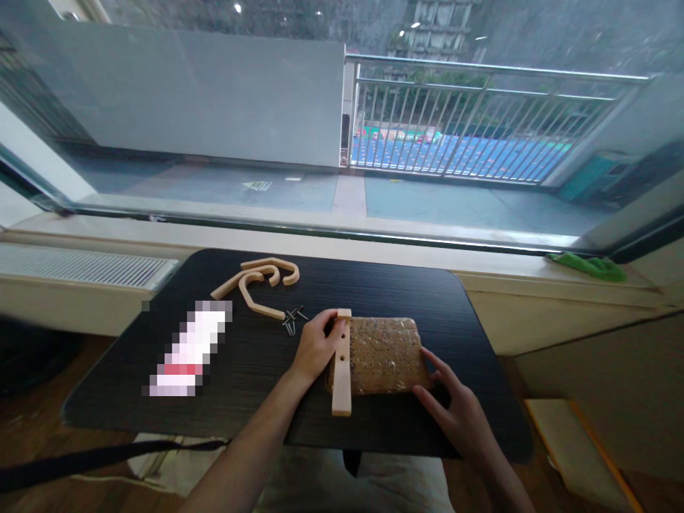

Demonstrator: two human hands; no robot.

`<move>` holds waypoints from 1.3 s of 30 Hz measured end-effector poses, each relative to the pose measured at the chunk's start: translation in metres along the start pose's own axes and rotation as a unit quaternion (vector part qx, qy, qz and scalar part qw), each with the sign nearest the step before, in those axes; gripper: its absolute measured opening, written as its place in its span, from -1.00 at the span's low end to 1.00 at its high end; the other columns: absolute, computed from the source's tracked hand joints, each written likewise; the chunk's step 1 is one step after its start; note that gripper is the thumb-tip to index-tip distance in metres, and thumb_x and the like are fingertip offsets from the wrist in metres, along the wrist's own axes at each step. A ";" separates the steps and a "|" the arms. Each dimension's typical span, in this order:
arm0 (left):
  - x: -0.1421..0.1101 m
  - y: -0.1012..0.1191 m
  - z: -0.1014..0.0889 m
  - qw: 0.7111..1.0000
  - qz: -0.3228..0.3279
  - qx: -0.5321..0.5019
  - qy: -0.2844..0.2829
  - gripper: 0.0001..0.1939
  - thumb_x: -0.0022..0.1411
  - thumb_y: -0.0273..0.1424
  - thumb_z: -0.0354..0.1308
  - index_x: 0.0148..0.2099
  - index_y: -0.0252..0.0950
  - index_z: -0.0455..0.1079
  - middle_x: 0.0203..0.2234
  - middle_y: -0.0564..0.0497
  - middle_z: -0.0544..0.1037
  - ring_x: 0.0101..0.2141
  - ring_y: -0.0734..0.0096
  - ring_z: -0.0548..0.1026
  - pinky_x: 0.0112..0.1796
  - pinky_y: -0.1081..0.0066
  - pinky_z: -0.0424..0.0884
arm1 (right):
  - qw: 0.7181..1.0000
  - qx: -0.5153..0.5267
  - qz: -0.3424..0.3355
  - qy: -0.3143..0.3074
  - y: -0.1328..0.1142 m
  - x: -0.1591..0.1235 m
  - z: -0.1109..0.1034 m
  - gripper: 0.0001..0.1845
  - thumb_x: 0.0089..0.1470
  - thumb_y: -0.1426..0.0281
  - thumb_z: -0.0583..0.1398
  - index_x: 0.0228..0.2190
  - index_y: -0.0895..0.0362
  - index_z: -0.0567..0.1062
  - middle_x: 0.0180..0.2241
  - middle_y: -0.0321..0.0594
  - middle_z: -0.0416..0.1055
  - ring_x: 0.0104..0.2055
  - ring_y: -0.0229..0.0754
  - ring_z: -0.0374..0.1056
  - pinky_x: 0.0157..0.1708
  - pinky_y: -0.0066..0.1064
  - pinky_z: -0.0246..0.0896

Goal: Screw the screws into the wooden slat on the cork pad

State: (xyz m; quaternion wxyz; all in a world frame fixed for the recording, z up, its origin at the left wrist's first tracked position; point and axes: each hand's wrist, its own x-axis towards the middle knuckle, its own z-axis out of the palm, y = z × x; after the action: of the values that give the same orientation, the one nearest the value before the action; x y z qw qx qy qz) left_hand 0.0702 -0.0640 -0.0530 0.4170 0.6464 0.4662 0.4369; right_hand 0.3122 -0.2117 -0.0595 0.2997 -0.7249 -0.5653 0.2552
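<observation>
Dark desk seen from the head view, set against a window sill. Cork-faced board lies flat near the front edge, right of centre; a wooden strip with a drilled hole is laid across the board's left end, running front to back, its front end overhanging the board slightly.

Left hand is closed around the far part of the strip, thumb on top beside the hole, fingers wrapped on the left side; strip is gripped. Right hand is open, fingers spread, fingertips pressed against the board's front-right corner; nothing is enclosed by it.

Small pile of dark screws lies just beyond the left hand, near but not touching it; curved wooden hook pieces are stacked loosely toward the back-left of the desk, overlapping one another; a blurred white and red packet lies at an angle near the left edge, well apart from the board.

Green cloth is seen on the sill beyond the back-right corner.
</observation>
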 end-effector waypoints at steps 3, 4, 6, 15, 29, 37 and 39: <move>-0.004 0.003 -0.001 1.000 -0.026 -0.008 0.000 -0.84 0.19 -0.33 0.17 -0.24 -0.26 0.54 -0.40 0.01 0.63 -0.35 0.29 0.53 -0.24 0.39 0.40 | 0.999 -0.005 0.034 -0.024 0.004 -0.003 -0.005 -0.25 0.09 0.05 0.18 0.25 0.05 0.26 -0.30 -0.20 0.53 -0.31 -0.11 0.49 -0.27 -0.33 0.39; -0.005 0.003 -0.001 0.999 -0.035 -0.010 0.005 -0.86 0.18 -0.34 0.18 -0.27 -0.26 0.53 -0.41 0.01 0.62 -0.36 0.29 0.53 -0.25 0.39 0.40 | 0.998 -0.004 0.046 -0.033 0.006 -0.003 -0.008 -0.23 0.08 0.05 0.18 0.26 0.03 0.24 -0.26 -0.18 0.54 -0.24 -0.08 0.51 -0.21 -0.29 0.40; -0.007 0.005 -0.003 0.999 -0.042 -0.007 -0.001 -0.88 0.17 -0.37 0.18 -0.27 -0.25 0.53 -0.41 0.01 0.62 -0.33 0.28 0.53 -0.23 0.38 0.40 | 0.995 0.008 0.070 -0.064 0.008 -0.001 -0.015 -0.19 0.06 0.03 0.19 0.28 0.03 0.21 -0.26 -0.15 0.56 -0.19 -0.02 0.51 -0.19 -0.24 0.41; -0.013 0.013 -0.009 0.998 -0.047 0.000 -0.047 -0.85 0.14 -0.45 0.19 -0.22 -0.21 0.52 -0.24 -0.02 0.64 -0.17 0.22 0.55 -0.06 0.30 0.41 | 0.996 -0.038 0.050 -0.066 -0.002 0.036 -0.049 -0.20 0.08 -0.01 0.12 0.25 0.12 0.25 -0.57 -0.34 0.40 -0.61 -0.22 0.30 -0.59 -0.43 0.27; -0.012 0.020 -0.025 0.999 -0.033 0.026 0.007 -0.83 0.19 -0.42 0.17 -0.22 -0.18 0.58 -0.28 -0.03 0.66 -0.24 0.20 0.58 -0.13 0.27 0.48 | 0.991 -0.061 0.053 -0.105 -0.008 0.065 -0.028 -0.24 0.03 -0.08 0.16 0.16 0.07 0.41 -0.26 -0.05 0.62 -0.30 0.05 0.56 -0.40 -0.28 0.42; -0.011 0.016 -0.031 0.995 -0.051 0.037 0.074 -0.86 0.18 -0.37 0.17 -0.26 -0.23 0.55 -0.39 -0.01 0.62 -0.35 0.25 0.54 -0.24 0.32 0.47 | 0.993 -0.062 0.056 -0.080 -0.009 0.056 -0.025 -0.25 0.04 -0.07 0.15 0.15 0.07 0.41 -0.27 -0.05 0.61 -0.32 0.03 0.55 -0.42 -0.31 0.39; -0.011 0.015 -0.027 0.998 -0.042 0.035 0.035 -0.86 0.19 -0.38 0.17 -0.26 -0.24 0.55 -0.37 -0.02 0.63 -0.32 0.24 0.55 -0.22 0.32 0.47 | 0.994 -0.065 0.056 -0.072 -0.010 0.053 -0.023 -0.26 0.05 -0.07 0.15 0.15 0.08 0.41 -0.27 -0.05 0.61 -0.34 0.02 0.55 -0.42 -0.31 0.40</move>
State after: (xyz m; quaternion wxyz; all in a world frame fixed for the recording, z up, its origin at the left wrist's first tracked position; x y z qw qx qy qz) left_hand 0.0462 -0.0744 -0.0335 0.3956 0.6244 0.5227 0.4248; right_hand 0.3343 -0.1619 -0.0377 0.1953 -0.7534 -0.5591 0.2857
